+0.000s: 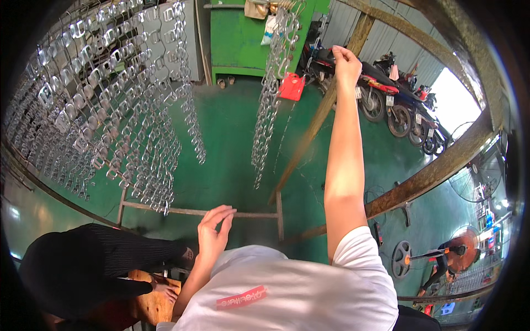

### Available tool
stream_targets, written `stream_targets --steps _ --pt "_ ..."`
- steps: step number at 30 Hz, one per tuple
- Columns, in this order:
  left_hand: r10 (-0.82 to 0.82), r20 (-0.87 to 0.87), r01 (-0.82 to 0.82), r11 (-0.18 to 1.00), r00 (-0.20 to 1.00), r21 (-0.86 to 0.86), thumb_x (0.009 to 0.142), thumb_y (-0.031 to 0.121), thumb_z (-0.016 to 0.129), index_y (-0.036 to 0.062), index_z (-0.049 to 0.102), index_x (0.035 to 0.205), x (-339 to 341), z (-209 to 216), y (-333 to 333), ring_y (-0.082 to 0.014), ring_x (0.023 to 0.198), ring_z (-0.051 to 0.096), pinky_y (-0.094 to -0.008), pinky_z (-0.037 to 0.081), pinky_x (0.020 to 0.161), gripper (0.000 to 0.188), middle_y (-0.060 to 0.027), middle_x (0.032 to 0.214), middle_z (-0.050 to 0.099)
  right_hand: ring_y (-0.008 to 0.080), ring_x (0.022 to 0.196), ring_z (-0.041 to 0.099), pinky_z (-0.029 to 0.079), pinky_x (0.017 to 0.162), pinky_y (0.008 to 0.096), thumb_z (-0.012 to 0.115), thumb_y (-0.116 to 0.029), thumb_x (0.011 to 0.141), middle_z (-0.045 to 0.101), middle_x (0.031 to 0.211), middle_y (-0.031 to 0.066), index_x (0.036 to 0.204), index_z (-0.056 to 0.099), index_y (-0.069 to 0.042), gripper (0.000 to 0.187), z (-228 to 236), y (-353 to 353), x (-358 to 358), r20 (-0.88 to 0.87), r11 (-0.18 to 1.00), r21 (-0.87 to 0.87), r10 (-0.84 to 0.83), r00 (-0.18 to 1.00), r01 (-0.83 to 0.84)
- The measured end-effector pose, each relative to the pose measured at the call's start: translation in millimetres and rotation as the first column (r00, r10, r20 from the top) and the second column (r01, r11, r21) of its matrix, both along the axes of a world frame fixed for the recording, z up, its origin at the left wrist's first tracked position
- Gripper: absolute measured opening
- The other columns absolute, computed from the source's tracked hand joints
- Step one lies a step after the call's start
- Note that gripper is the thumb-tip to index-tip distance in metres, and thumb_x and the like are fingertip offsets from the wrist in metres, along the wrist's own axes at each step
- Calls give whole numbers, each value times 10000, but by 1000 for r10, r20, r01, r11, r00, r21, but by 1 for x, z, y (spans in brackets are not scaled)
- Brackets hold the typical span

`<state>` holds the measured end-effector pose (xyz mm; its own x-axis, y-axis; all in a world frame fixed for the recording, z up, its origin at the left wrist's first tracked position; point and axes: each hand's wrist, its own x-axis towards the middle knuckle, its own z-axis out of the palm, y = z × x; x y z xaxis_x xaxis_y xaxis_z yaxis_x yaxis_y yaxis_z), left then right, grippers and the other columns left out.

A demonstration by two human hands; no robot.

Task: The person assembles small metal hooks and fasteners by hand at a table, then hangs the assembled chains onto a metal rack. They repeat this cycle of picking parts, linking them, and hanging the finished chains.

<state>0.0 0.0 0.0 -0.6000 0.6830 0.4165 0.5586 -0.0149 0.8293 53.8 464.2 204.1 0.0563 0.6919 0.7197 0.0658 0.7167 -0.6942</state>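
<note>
My right hand (347,67) is raised high at the end of a stretched arm, in front of the slanting rusty beam. Its thumb and fingers come together in a pinch; anything between them is too small to make out. Lower down, in front of my chest, my left hand (214,233) has its fingers loosely bent and the thumb a little apart, with nothing visible in it. Strings of shiny metal pieces (266,110) hang between my hands and the green cabinet. Many more strings of small metal parts (118,127) fill the left side.
A rusty frame bar (436,179) crosses on the right, and a low rail (204,212) runs ahead. A person in black (105,259) sits close at lower left beside a wooden surface (154,303). Motorbikes (381,91), a red bag (291,86) and a green cabinet (237,41) stand beyond.
</note>
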Motion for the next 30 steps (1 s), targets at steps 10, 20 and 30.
stream_targets --steps 10,20,30 --pt "7 38 -5 999 999 -42 842 19 612 16 709 969 10 4 3 -264 988 643 -333 476 885 160 -143 1020 682 233 810 670 508 770 357 785 -370 697 712 810 101 914 759 -109 341 55 -7 -34 98 992 63 -117 988 111" --pt "59 45 -57 998 997 -30 827 22 635 28 707 949 14 -4 2 -280 964 645 -353 490 859 142 -129 996 685 212 824 671 507 773 343 782 -352 715 714 880 113 958 737 -58 384 48 -2 -41 42 1000 23 16 999 -17" --pt "57 59 -54 997 997 -55 832 27 629 28 707 958 14 -12 4 -289 962 640 -359 489 856 148 -132 995 683 134 830 606 462 804 269 797 -245 751 680 918 71 996 719 8 361 -62 -28 -24 -28 878 -296 384 923 -375"
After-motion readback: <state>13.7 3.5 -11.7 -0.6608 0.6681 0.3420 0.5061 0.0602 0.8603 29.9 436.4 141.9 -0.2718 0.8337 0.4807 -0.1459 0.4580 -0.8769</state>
